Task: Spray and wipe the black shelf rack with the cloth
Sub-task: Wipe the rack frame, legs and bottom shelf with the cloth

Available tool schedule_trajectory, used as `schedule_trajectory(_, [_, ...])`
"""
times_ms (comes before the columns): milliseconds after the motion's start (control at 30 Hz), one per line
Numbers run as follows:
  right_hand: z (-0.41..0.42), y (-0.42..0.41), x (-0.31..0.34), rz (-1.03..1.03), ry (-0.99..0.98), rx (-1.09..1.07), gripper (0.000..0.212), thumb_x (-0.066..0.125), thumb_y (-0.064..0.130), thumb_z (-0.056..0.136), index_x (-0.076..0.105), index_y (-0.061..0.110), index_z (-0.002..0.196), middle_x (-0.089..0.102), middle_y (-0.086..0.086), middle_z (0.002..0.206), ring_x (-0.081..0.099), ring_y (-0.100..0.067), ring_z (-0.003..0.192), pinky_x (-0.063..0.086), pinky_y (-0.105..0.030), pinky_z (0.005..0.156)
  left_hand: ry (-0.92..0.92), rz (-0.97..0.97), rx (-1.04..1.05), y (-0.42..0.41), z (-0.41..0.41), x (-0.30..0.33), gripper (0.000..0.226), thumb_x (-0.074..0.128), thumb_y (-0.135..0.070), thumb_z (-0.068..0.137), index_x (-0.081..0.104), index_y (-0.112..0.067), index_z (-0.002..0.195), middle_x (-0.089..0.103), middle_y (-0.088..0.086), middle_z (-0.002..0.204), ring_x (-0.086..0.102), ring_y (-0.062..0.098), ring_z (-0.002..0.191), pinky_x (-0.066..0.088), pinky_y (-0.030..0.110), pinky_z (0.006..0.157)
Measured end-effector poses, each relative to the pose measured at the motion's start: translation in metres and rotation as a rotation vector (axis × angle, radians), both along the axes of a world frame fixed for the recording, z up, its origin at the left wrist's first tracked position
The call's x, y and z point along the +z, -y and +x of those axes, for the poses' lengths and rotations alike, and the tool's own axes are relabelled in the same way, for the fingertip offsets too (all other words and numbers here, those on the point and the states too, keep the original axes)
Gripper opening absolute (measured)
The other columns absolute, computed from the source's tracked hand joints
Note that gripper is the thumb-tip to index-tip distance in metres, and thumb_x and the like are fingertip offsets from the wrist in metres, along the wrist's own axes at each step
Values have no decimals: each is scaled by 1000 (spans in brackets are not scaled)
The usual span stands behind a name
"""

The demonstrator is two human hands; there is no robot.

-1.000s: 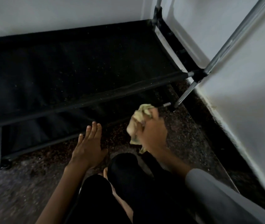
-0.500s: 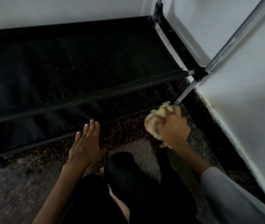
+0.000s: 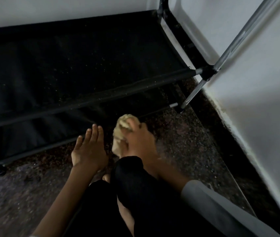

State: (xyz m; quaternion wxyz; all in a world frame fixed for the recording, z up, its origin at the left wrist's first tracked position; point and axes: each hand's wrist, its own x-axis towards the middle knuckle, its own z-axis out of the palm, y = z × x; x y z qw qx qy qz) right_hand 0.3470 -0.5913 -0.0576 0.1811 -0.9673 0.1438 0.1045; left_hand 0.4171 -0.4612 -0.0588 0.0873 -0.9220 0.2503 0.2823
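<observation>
right hand (image 3: 140,142) fingers grip cloth (image 3: 121,132), moved left from rack (image 3: 84,65) corner | left hand (image 3: 89,151) fingers straight, unmoved

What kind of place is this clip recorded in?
Most likely a corner of a room in a home. A low black shelf rack with metal poles stands against plain white walls on a dark speckled stone floor, where the person sits, the right hand gripping a cloth.

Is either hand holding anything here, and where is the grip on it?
The right hand grips the bunched yellowish cloth around its middle, with wads showing above and below the fingers. The left hand is open and holds nothing.
</observation>
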Motion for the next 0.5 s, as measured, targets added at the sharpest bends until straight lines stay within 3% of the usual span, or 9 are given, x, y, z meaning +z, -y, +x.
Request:
schedule_trajectory(67, [3,-5,-2,120,-30,133,47,47,35,97,38,33,143,20,5,148,36,-29,118,40,-35,92,29,28,29,3,-4,-1,76,27,-48,98,-16,-11,149,-18,6,157,-10,22,146,-1,36,118])
schedule_trajectory(133, [1,-7,-9,187,30,178,45,52,33,95,44,35,139,23,11,148,39,-27,114,45,-41,91,56,58,40,6,-8,-2,73,23,-48,100,-19,-12,148,-20,7,157,-9,25,146,-1,35,118])
schedule_trajectory(267, [-16,-3,-23,400,167,32,44,54,33,94,50,30,137,32,9,147,42,-27,122,44,-43,96,63,9,65,4,-9,-3,74,28,-44,99,-16,-10,148,-17,9,158,-6,29,146,2,36,118])
schedule_trajectory(333, [-24,0,-26,530,276,-80,44,54,38,91,54,27,134,38,9,144,45,-25,123,43,-39,98,69,-56,72,2,-10,-2,73,31,-42,98,-11,-11,150,-12,9,159,-3,29,147,3,36,118])
schedule_trajectory(433, [-29,5,-29,566,300,-135,43,62,21,91,56,20,133,40,4,145,44,-24,129,39,-30,104,107,-144,97,-1,-11,3,66,29,-40,98,1,-14,152,-1,5,160,3,25,147,4,37,119])
schedule_trajectory(500, [-33,5,-28,591,333,-147,45,60,31,88,58,19,132,38,16,136,46,-19,126,40,-27,102,105,-192,133,-3,-10,5,63,29,-42,98,10,-15,152,5,3,160,8,23,147,4,37,119])
